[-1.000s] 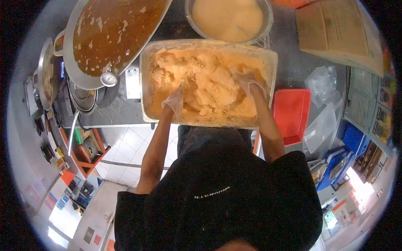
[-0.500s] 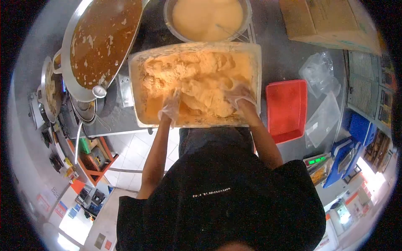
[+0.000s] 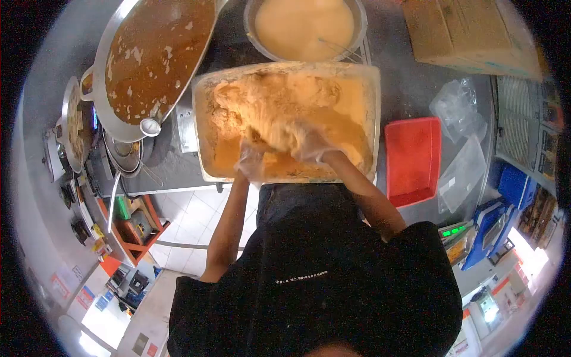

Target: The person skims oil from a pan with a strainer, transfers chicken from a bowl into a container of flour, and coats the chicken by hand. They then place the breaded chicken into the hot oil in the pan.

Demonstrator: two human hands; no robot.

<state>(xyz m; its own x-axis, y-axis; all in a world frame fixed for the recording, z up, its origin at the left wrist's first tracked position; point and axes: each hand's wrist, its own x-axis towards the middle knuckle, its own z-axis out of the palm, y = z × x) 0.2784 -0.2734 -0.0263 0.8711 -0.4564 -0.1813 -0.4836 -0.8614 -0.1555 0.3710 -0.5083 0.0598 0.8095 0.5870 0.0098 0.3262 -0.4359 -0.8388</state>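
Observation:
A large pale tub [image 3: 376,119] of orange-tinted flour holds several lumpy, flour-coated food pieces [image 3: 276,122], blurred in the middle. My left hand [image 3: 251,159], in a clear plastic glove, is at the tub's near left side, by the edge of the pieces; flour and blur hide its fingers. My right hand [image 3: 312,144], gloved the same way, curls against the right side of the pieces and grips some of them. More coated lumps lie along the tub's far side.
Behind the tub stands a bowl of pale batter [image 3: 303,27] with a whisk. A big pan of brown oil [image 3: 154,65] is at the left. To the right are a red tray [image 3: 412,160], clear plastic bags [image 3: 461,143] and a cardboard box [image 3: 464,33].
My right hand has moved left, toward my left hand, pushing the coated pieces to the middle. Bare flour shows at the right where pieces lay. The view has shifted slightly.

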